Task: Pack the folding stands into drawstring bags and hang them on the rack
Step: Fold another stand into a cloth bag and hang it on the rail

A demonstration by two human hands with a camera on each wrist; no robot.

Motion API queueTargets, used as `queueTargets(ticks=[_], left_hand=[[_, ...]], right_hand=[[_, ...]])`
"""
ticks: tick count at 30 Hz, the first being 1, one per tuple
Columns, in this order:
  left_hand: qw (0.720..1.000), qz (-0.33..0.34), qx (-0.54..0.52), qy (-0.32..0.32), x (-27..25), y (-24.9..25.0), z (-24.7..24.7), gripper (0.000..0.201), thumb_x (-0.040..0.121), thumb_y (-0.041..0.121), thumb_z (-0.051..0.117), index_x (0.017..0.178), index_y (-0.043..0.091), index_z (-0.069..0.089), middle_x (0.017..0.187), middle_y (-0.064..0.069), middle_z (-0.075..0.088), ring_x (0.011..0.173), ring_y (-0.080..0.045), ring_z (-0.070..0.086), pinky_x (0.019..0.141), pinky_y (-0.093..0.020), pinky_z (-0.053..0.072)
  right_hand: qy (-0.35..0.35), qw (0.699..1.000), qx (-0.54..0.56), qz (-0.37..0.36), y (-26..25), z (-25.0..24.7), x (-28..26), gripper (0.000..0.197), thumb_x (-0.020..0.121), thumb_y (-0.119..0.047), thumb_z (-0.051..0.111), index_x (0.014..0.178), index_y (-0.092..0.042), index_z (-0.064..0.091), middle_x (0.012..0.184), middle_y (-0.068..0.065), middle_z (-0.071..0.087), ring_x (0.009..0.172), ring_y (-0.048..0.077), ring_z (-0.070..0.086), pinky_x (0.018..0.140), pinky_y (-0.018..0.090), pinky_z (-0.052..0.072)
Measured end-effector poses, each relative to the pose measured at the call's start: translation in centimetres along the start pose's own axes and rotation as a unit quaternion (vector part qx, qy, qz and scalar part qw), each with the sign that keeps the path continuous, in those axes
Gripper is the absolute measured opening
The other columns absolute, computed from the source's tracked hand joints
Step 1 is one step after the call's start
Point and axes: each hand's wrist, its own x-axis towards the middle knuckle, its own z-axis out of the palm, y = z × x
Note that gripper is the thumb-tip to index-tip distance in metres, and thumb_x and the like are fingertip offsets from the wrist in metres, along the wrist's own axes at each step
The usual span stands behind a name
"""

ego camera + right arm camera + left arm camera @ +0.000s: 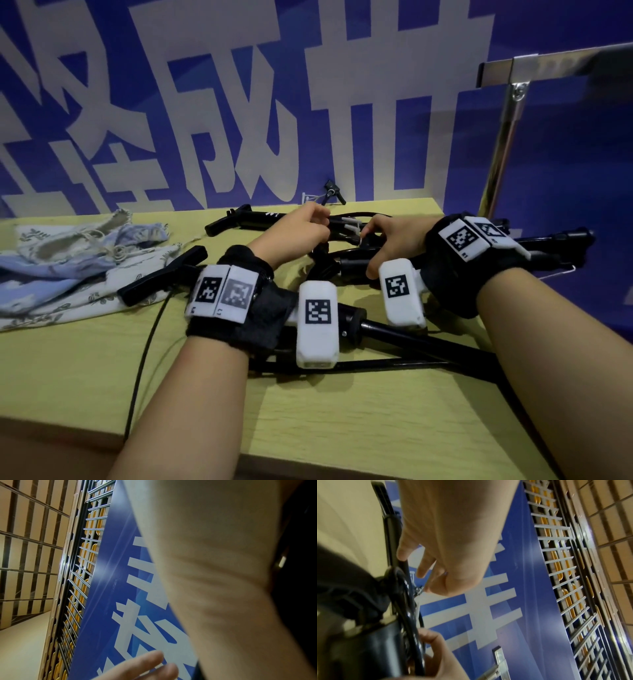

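A blue banner (239, 113) with big white characters backs the yellow table (85, 370), where floral drawstring bags (68, 267) lie crumpled at the left. Black folding stands (428, 342) sprawl across the middle and right — both hands work on one at the far edge. The left hand (294, 229) pinches its thin metal part, the right hand (394, 240) curls round the black body.

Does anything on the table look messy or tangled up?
Yes. The black folding stands lie crisscrossed in a heap with cables looped through them, where both hands work. The drawstring bags sit crumpled at the left, none packed yet.
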Motion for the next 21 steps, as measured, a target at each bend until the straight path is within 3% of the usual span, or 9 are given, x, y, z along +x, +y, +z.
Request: queueTargets(ticks=[5,9,10,12,14,17,19,21], left_hand=[[0.993,-0.052,0.010,0.104,-1.4,-1.8,-3.1,0.036,0.094,0.007,0.044,0.128,0.012,0.050,0.114,0.000,0.052,0.100,-0.014,0.047,0.075,-0.024,0.037],[0.965,-0.144,0.073,0.207,-2.2,-4.3,-7.7,0.017,0.093,0.005,0.041,0.100,0.009,0.055,0.095,-0.009,0.052,0.084,-0.023,0.045,0.059,-0.026,0.034],[0.957,-0.173,0.107,0.205,-2.3,-5.4,-8.8,0.014,0.094,0.004,0.041,0.098,0.007,0.054,0.097,-0.012,0.053,0.086,-0.024,0.047,0.059,-0.025,0.037],[0.933,-0.248,0.220,0.140,-1.8,-7.8,-10.3,0.022,0.097,0.006,0.040,0.109,-0.001,0.057,0.105,-0.013,0.057,0.092,-0.025,0.052,0.075,-0.029,0.046],[0.900,-0.274,0.330,0.074,-1.5,-10.1,-10.8,0.030,0.098,0.007,0.039,0.120,-0.004,0.055,0.116,-0.015,0.060,0.099,-0.027,0.054,0.088,-0.032,0.043],[0.901,-0.296,0.316,0.034,-1.7,-11.3,-11.3,0.036,0.099,0.011,0.040,0.129,-0.004,0.051,0.134,-0.021,0.050,0.124,-0.034,0.046,0.079,-0.027,0.035],[0.898,-0.310,0.307,0.061,-1.4,-11.8,-11.7,0.038,0.100,0.012,0.038,0.131,-0.006,0.048,0.137,-0.023,0.047,0.127,-0.036,0.043,0.072,-0.027,0.033],[0.893,-0.312,0.314,0.073,-1.1,-12.4,-12.2,0.038,0.100,0.011,0.036,0.131,-0.008,0.047,0.137,-0.025,0.046,0.128,-0.036,0.042,0.077,-0.027,0.031]], right_hand=[[0.005,1.000,-0.004,-0.015,0.1,0.2,-0.1,0.068,0.075,-0.031,0.074,0.131,-0.023,0.037,0.108,0.000,0.050,0.096,0.019,0.052,0.085,0.032,0.045],[0.009,1.000,-0.003,-0.019,0.2,0.3,0.1,0.069,0.075,-0.030,0.075,0.132,-0.022,0.037,0.110,0.000,0.049,0.100,0.019,0.050,0.092,0.034,0.044],[0.007,1.000,0.003,-0.020,0.1,0.3,0.0,0.068,0.075,-0.029,0.075,0.132,-0.021,0.037,0.111,0.001,0.049,0.100,0.019,0.049,0.092,0.034,0.044],[0.002,1.000,0.014,-0.018,0.0,0.3,0.0,0.067,0.076,-0.026,0.074,0.132,-0.020,0.037,0.113,0.003,0.049,0.100,0.018,0.048,0.090,0.033,0.043],[0.002,1.000,0.017,-0.017,-0.1,0.3,-0.1,0.067,0.077,-0.026,0.074,0.132,-0.020,0.036,0.112,0.003,0.049,0.099,0.018,0.048,0.087,0.032,0.042],[0.009,1.000,0.011,-0.018,0.0,0.4,-0.2,0.067,0.077,-0.027,0.074,0.133,-0.020,0.037,0.108,0.000,0.048,0.098,0.017,0.048,0.083,0.031,0.040],[0.016,1.000,0.008,-0.022,0.0,0.5,-0.3,0.066,0.078,-0.028,0.073,0.133,-0.020,0.037,0.105,-0.001,0.048,0.096,0.017,0.047,0.081,0.030,0.039],[0.022,0.999,0.008,-0.024,0.1,0.5,-0.4,0.065,0.078,-0.028,0.073,0.133,-0.020,0.037,0.099,-0.003,0.048,0.093,0.016,0.047,0.077,0.028,0.039]])
